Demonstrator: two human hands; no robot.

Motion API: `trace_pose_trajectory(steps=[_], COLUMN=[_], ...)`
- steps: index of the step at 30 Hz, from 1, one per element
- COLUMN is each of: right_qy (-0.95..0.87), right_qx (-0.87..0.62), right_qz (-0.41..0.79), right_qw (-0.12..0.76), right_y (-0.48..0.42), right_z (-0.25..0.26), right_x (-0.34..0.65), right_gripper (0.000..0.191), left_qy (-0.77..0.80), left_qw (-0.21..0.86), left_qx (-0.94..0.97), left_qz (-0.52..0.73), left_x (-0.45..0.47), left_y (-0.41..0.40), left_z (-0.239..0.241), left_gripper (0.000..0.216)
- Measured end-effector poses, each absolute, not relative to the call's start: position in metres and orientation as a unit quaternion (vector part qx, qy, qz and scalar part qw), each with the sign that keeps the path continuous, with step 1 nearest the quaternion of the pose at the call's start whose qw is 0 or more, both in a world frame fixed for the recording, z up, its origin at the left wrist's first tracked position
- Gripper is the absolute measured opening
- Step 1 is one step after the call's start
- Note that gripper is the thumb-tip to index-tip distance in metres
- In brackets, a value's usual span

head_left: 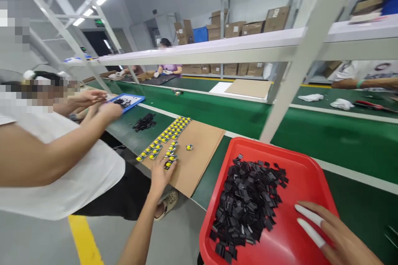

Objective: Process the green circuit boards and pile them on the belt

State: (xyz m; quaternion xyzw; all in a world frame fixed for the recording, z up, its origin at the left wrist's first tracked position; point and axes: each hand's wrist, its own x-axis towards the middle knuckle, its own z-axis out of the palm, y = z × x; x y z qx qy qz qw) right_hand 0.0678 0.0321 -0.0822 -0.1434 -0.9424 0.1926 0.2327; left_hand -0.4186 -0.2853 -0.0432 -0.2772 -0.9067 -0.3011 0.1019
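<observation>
My left hand reaches over a brown cardboard sheet, its fingers closed about a small dark part with a yellow round top. Similar yellow-topped parts stand in rows along the sheet's left side, and a single one sits apart to the right. My right hand, with white covers on two fingertips, is over the right side of a red tray. Its fingers are stretched out and nothing shows between them. Many small black flat pieces lie heaped in the tray's left part.
On my left a co-worker in a white shirt works by a blue-rimmed tray. A pile of black pieces lies on the green bench. A white frame post rises behind the red tray. White gloves and red-handled pliers lie across.
</observation>
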Motion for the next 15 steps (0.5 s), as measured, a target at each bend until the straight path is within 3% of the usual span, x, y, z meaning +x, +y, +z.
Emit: trace_pose_trajectory(steps=[3,6,9,12,15], right_qy=[-0.923,-0.904,-0.901,-0.875,-0.865], right_qx=[-0.183,-0.197,-0.17,-0.163,-0.206], right_qz=[0.214,0.27,0.319,0.351,0.315], right_qw=[0.264,0.267,0.241,0.289,0.331], right_y=[0.009,-0.014,-0.03,-0.037,-0.037], right_z=[-0.039,0.0,0.014,0.007,-0.004], right_x=[0.055,0.042,0.039,0.062,0.101], right_gripper=[0.04,0.058,0.071,0.043,0.029], left_qy=[-0.88,-0.816,-0.662,-0.556,-0.551], left_qw=[0.036,-0.108,-0.392,-0.563,-0.573], left_qx=[-0.313,-0.417,-0.493,-0.494,-0.532], left_qz=[-0.356,-0.387,-0.406,-0.36,-0.291], left_x=[-0.392,-0.339,-0.272,-0.217,-0.184], left_y=[-0.271,-0.244,-0.213,-0.189,-0.178], left_z=[-0.02,0.006,0.029,0.035,0.016], left_gripper=[0.057,0.052,0.04,0.03,0.022])
